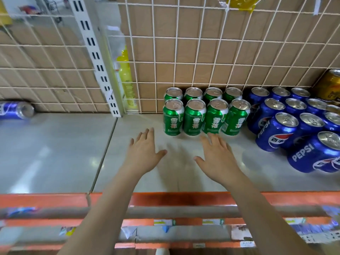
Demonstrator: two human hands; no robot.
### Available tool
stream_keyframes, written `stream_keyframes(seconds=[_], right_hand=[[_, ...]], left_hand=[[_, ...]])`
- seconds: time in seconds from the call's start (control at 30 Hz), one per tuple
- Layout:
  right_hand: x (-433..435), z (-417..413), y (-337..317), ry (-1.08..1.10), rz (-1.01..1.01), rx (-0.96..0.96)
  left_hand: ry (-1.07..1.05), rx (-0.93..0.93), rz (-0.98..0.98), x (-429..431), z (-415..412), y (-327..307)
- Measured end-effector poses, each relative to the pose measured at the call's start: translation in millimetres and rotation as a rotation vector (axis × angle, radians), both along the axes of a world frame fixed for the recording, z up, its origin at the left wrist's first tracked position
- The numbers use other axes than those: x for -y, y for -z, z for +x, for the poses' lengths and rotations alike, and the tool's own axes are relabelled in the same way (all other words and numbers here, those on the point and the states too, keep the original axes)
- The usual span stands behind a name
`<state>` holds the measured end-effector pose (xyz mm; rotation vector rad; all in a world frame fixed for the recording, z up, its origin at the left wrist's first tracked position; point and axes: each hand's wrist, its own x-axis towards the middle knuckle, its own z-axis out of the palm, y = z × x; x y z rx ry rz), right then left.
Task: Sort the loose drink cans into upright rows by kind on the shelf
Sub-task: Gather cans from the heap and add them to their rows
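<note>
Green cans (pixel 194 116) upright, two rows of four.
They stand just beyond the right hand (pixel 217 155); blue Pepsi cans (pixel 276 133) cluster to its right, and one toppled blue can (pixel 14 110) lies far left of the left hand (pixel 145 150). Both hands are spread flat, empty.

Two bare human arms, seen from the wearer's own viewpoint. The left hand (pixel 145 151) and right hand (pixel 217 155) are bare, with slender fingers and narrow wrists. The left forearm (pixel 103 208) and right forearm (pixel 266 208) are slim, smooth and uncovered along their whole visible length. Each forearm looks broader nearer the camera. Nails are too blurred to describe
</note>
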<state>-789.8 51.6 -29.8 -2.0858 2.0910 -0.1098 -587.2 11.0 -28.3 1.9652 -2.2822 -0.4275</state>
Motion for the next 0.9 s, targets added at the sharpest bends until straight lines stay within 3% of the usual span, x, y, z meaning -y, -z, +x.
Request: stream_keyframes(seconds=[0.27, 0.6, 0.9], right_hand=[[-33, 79, -3, -0.356, 0.012, 0.018], [-61, 265, -14, -0.79, -0.064, 0.052], [-72, 463, -18, -0.906, -0.098, 0.132]], left_hand=[[-0.318, 0.101, -0.067, -112, 72, -3], [-0.695, 0.079, -0.152, -212, 213, -6], [-0.842, 0.062, -0.191, -253, 381, -14]])
